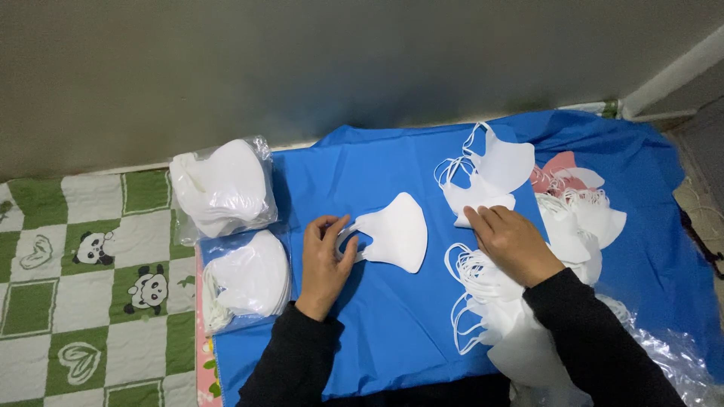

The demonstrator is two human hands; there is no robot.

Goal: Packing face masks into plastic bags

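The left hand (326, 260) is resting on the blue cloth (392, 324), with thumb and fingers pinching the ear loop of a single white face mask (397, 232). This mask is lying flat near the middle of the cloth, its loop end toward the left hand and its rounded body pointing right.

The right hand (513, 243) is lying palm down, fingers extended and close together, pressing on a loose mask (471, 202) at the upper edge of a heap of white masks (513, 332). Whether the fingertips are gripping anything beneath them cannot be told. The heap is running from the right hand down toward the lower edge of the view, with many thin white loops spilling out to its left. More loose masks (504, 162) are lying above the right hand, and another cluster (584, 222) is sitting just to the right of it, partly over a pink and white print on the cloth.

Both forearms are wearing black sleeves (596, 339).

At the left edge of the cloth, two clear plastic bags packed with white masks are lying one above the other: the upper bag (224, 188) and the lower bag (249, 280), touching. Crumpled clear plastic (671, 362) is lying at the lower right. A green and white checked quilt with panda figures (90, 294) is extending to the left, beneath the cloth.
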